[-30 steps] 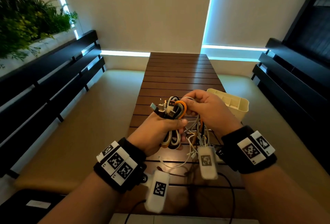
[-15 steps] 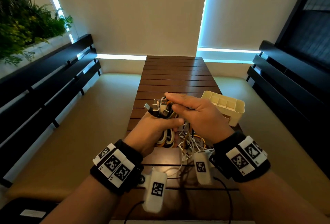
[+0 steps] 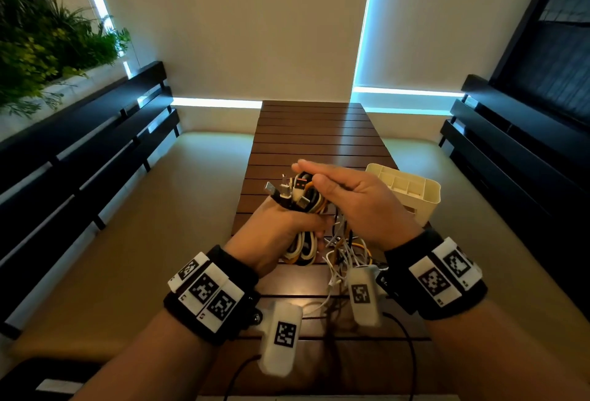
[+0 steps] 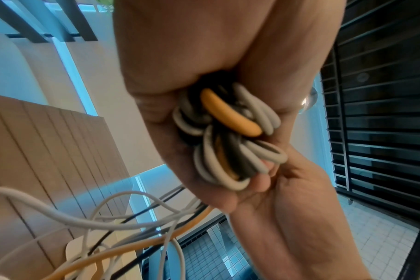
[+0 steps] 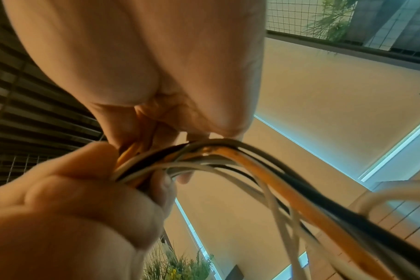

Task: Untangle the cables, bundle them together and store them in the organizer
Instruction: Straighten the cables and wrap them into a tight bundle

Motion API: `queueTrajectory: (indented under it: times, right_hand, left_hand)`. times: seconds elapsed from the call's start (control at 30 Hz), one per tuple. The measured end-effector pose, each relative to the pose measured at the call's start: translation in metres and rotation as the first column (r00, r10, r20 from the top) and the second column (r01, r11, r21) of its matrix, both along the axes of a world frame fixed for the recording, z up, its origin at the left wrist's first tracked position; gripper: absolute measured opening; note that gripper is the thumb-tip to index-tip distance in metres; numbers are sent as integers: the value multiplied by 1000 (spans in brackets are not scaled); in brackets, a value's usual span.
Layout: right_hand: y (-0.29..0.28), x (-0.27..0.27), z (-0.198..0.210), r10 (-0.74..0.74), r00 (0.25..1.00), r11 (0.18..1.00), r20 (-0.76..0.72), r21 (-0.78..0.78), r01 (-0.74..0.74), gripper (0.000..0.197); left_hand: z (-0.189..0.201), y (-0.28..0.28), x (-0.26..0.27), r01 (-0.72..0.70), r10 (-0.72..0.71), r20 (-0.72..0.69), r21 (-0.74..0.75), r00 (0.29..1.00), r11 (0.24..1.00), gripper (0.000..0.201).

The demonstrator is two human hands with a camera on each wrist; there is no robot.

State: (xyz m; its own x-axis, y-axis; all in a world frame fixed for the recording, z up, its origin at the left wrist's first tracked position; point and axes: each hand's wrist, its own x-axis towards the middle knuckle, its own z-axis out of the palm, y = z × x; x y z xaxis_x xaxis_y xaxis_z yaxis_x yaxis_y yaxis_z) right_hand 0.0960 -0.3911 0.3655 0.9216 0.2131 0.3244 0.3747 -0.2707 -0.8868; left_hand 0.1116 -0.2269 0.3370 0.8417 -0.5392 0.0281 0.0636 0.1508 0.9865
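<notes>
Head view, above a dark slatted wooden table [image 3: 314, 132]: at left, the left hand [image 3: 271, 237] is wrapped tightly round a folded bundle of cables [image 3: 301, 199], white, black and orange, held clear of the tabletop. The bundle's long axis runs roughly upright, tilted a little away from the person; its USB plugs [image 3: 289, 191] fan out of the top of the fist, pointing up and away, while the folded loops hang out below the palm. The left wrist view shows those loops [image 4: 230, 136] packed between curled fingers and palm. To the right, the right hand [image 3: 354, 199] reaches across the top of the bundle, fingers stretched nearly straight and pointing left; the right wrist view shows several strands [image 5: 228, 157] running beneath those fingers, though whether they pinch the strands cannot be told. Loose cable tails [image 3: 343, 250] trail from under the hands down to the table in a tangle. Farther right, a cream plastic organizer [image 3: 424, 202] with open compartments stands on the table's right edge, just beside the right hand.
</notes>
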Motion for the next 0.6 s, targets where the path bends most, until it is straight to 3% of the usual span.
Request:
queueTrajectory:
  times: [0.1,0.27,0.37,0.43,0.47,0.6]
  right_hand:
    - [2,2,1,14,1000,999,-2,-52,-14,31]
    - [-2,6,0,148,976,971,-158,210,-113,45]
    - [-1,10,-6,63,990,997,-124,55,-56,55]
    - [1,11,-11,62,987,998,-149,36,-57,64]
    - [2,11,-14,72,984,997,-163,42,-66,64]
    - [7,5,-12,67,983,997,-169,-32,-74,31]
  left_hand:
    - [-1,5,-3,-6,6,-6,-2,1000,1000,9]
    - [8,17,-1,26,-26,37,-10,999,1000,19]
    - [14,25,1,38,-37,44,-21,998,999,19]
    - [17,30,1,25,-24,56,-11,998,1000,20]
    - [19,32,2,16,-16,71,-6,997,1000,18]
    - [32,43,5,-27,32,108,-47,994,999,14]
